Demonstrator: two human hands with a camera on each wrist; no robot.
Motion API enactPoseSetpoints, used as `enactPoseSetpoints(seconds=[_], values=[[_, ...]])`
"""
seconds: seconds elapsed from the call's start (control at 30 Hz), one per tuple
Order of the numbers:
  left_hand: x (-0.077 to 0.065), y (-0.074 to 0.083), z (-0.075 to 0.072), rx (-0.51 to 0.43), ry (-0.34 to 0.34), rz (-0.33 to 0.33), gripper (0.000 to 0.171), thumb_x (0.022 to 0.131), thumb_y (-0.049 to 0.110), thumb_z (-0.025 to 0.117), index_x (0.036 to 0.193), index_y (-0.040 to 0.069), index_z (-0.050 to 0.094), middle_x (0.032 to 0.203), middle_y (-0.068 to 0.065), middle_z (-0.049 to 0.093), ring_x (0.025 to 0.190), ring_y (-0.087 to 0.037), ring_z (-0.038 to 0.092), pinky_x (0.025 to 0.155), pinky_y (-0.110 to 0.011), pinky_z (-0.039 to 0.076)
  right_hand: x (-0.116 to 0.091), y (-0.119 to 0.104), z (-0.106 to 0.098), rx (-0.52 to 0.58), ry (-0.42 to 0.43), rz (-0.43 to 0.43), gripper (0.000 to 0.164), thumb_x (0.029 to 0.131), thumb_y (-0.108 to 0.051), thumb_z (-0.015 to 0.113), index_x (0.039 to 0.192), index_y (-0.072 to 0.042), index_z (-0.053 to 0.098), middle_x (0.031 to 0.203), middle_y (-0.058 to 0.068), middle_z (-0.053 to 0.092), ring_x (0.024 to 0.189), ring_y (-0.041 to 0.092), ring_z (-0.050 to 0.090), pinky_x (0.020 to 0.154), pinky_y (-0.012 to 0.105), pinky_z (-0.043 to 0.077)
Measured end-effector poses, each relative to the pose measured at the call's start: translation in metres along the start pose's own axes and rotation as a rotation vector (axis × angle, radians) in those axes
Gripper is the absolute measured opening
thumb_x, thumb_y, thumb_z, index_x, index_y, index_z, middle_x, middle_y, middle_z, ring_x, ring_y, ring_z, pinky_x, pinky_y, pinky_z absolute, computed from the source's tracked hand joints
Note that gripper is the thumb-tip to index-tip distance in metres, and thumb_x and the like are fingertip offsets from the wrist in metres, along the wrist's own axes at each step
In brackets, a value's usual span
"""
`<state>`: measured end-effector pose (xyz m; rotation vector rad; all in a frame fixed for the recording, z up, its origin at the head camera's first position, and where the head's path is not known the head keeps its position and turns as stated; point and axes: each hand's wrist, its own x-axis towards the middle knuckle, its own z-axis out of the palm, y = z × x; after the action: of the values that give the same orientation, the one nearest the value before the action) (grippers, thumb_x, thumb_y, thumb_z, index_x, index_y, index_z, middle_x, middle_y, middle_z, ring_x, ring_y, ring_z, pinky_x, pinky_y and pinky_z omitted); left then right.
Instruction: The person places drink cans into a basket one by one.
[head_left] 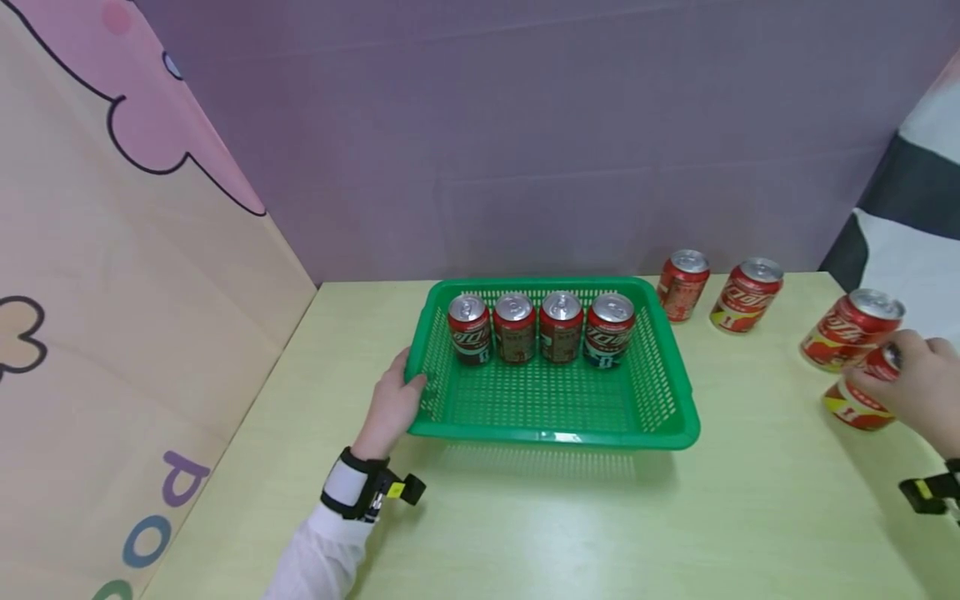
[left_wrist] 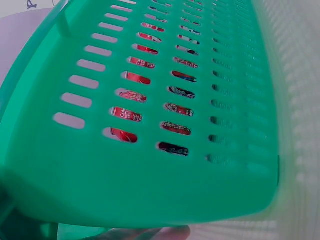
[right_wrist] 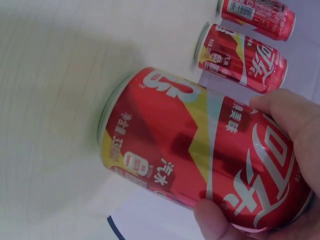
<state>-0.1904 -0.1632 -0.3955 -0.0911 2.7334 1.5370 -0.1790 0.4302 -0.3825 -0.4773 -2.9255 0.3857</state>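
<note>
A green plastic basket [head_left: 495, 408] stands mid-table, with several red soda cans [head_left: 561, 321] upright in a row along its back half. My left hand [head_left: 392, 404] grips the basket's left rim, thumb on top and fingertips [left_wrist: 172, 233] showing below the rim in the left wrist view. At the far right, my right hand [head_left: 918, 387] holds a red and yellow soda can [right_wrist: 165, 130] by its upper part, thumb and fingers on either side. Another soda can [head_left: 851, 329] stands just behind the held one.
Two more soda cans stand right of the basket, one [head_left: 682, 287] close to its back right corner and the other [head_left: 747, 296] a little farther right. A grey-purple cloth [head_left: 525, 167] rises behind the pale table [head_left: 525, 533], and a printed panel [head_left: 150, 292] borders it on the left.
</note>
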Motion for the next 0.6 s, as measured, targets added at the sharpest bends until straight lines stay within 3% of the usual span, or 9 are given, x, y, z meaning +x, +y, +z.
enactPoseSetpoints(seconds=[0.2, 0.33, 0.47, 0.6], values=[[0.001, 0.000, 0.001, -0.013, 0.000, 0.004, 0.054, 0.097, 0.014, 0.043, 0.147, 0.000, 0.027, 0.141, -0.024, 0.042, 0.119, -0.035, 0.047, 0.099, -0.053, 0.037, 0.003, 0.002, 0.000, 0.018, -0.006, 0.010, 0.065, 0.082, -0.014, 0.069, 0.121, 0.017, 0.029, 0.110, 0.041, 0.028, 0.100, 0.053, 0.029, 0.070, 0.062, 0.040], [0.001, 0.000, 0.001, -0.009, 0.000, 0.002, 0.055, 0.097, 0.014, 0.043, 0.147, -0.001, 0.026, 0.142, -0.025, 0.041, 0.120, -0.035, 0.047, 0.099, -0.053, 0.037, 0.005, -0.003, -0.001, 0.010, -0.009, -0.033, 0.067, 0.081, -0.020, 0.071, 0.123, 0.015, 0.031, 0.110, 0.041, 0.032, 0.100, 0.054, 0.031, 0.070, 0.062, 0.040], [0.000, 0.000, 0.000, -0.003, -0.004, 0.000, 0.055, 0.097, 0.014, 0.043, 0.147, -0.001, 0.025, 0.143, -0.025, 0.039, 0.123, -0.036, 0.044, 0.102, -0.054, 0.034, 0.006, -0.022, -0.010, 0.001, -0.014, -0.085, 0.071, 0.081, -0.027, 0.071, 0.125, 0.013, 0.033, 0.108, 0.040, 0.034, 0.095, 0.054, 0.038, 0.066, 0.060, 0.042], [-0.001, 0.001, -0.001, -0.004, -0.013, -0.006, 0.056, 0.097, 0.015, 0.042, 0.147, -0.001, 0.024, 0.144, -0.024, 0.037, 0.124, -0.036, 0.043, 0.103, -0.054, 0.033, 0.005, -0.055, -0.025, 0.001, 0.006, -0.160, 0.068, 0.080, -0.034, 0.071, 0.119, 0.012, 0.038, 0.103, 0.036, 0.038, 0.087, 0.050, 0.044, 0.053, 0.050, 0.046]])
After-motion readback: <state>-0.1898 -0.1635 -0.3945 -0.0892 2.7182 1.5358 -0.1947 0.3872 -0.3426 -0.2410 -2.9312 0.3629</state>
